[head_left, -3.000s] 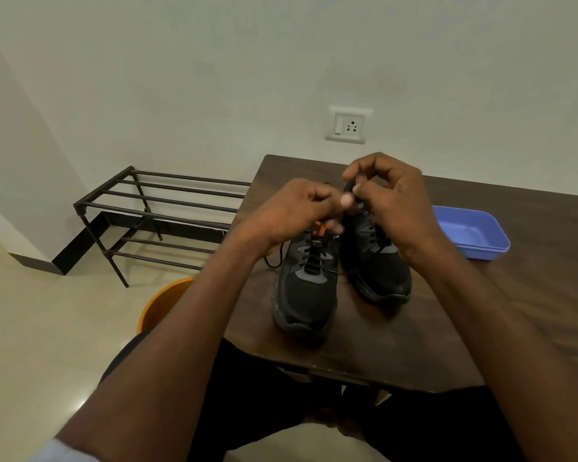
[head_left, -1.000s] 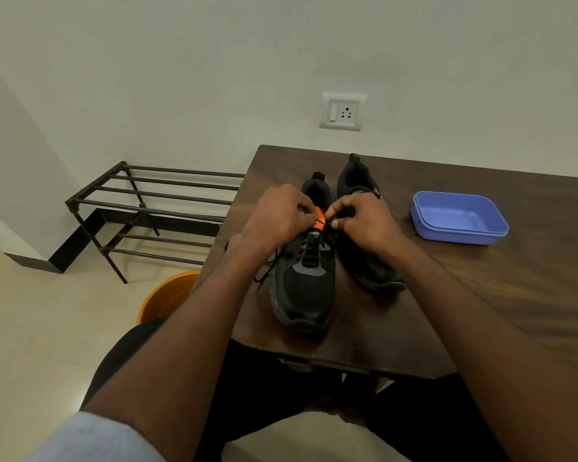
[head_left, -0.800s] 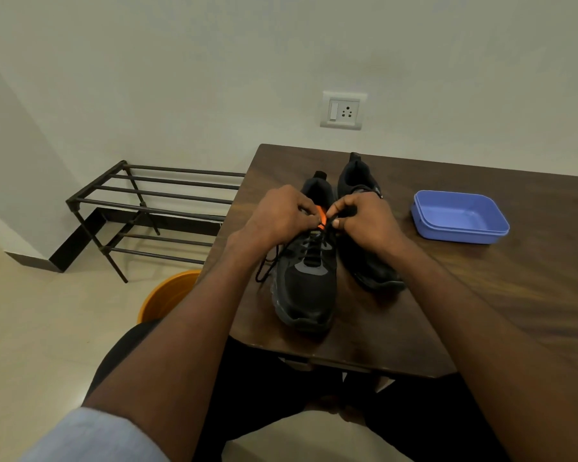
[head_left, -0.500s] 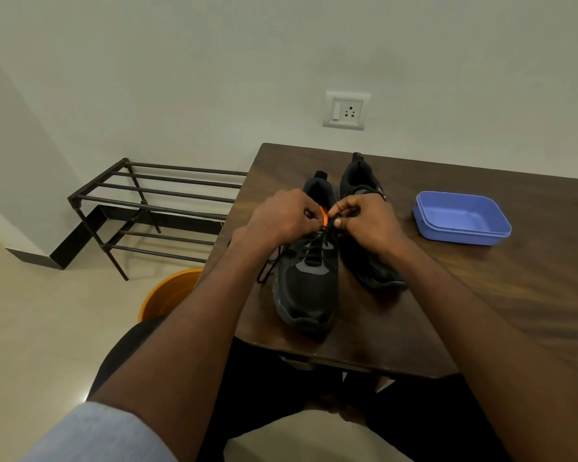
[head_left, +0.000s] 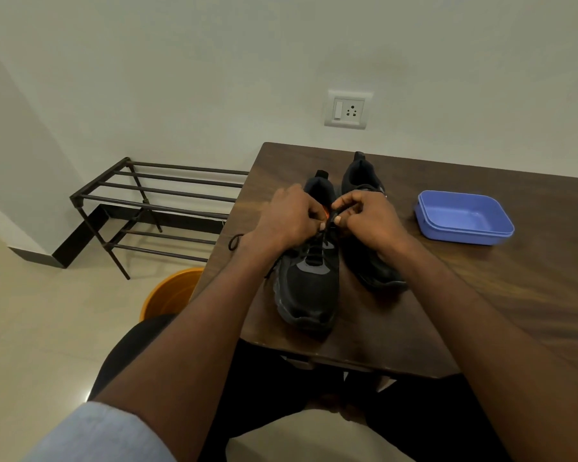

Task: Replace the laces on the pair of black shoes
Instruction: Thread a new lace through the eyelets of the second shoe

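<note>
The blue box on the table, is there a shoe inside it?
No, the blue box holds nothing that shows, and both black shoes stand on the table to its left.

- No text, brand, number or sign can be read anywhere in the head view.
- The near black shoe (head_left: 309,281) shows grey panels and an orange patch at the tongue, but no legible logo or lettering.
- The far black shoe (head_left: 364,181) has a small pale mark on its side, too small and blurred to read.
- The blue tray (head_left: 464,228) on the bench (head_left: 514,295) carries no visible label.
- The wall socket plate (head_left: 347,110) shows only a switch and pin holes, with no marking that can be made out.
</note>
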A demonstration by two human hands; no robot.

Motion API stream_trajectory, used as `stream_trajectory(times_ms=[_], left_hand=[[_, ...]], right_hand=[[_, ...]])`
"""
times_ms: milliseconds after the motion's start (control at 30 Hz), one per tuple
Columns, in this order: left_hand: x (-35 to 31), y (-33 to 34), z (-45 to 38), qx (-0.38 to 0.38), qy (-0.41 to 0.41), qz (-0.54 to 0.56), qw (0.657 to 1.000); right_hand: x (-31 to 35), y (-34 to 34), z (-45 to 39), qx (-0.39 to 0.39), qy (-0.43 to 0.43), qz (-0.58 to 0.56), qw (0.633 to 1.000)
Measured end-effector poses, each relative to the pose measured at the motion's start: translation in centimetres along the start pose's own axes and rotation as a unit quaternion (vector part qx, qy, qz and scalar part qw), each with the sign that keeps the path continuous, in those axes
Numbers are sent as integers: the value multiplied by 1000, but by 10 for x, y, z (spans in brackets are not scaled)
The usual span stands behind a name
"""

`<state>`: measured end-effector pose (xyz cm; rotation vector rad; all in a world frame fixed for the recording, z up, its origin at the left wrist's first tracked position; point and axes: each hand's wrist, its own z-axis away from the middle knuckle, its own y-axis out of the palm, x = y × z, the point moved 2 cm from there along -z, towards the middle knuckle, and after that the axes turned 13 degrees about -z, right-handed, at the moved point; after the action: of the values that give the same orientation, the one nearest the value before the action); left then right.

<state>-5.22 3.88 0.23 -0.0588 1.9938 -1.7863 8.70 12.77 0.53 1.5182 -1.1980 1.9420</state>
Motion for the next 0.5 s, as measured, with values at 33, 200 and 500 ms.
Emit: stream_trajectory(times_ms=[33,200,500], left_hand=[[1,-3,1,-10,-10,-40,999],[6,-18,1,15,-4,-1,1000],[11,-22,0,47,13,31,998]], right_hand=[[1,0,0,-2,21,-20,1000],[0,3,4,7,40,57,998],[16,-14,4,-227,4,-146,963]])
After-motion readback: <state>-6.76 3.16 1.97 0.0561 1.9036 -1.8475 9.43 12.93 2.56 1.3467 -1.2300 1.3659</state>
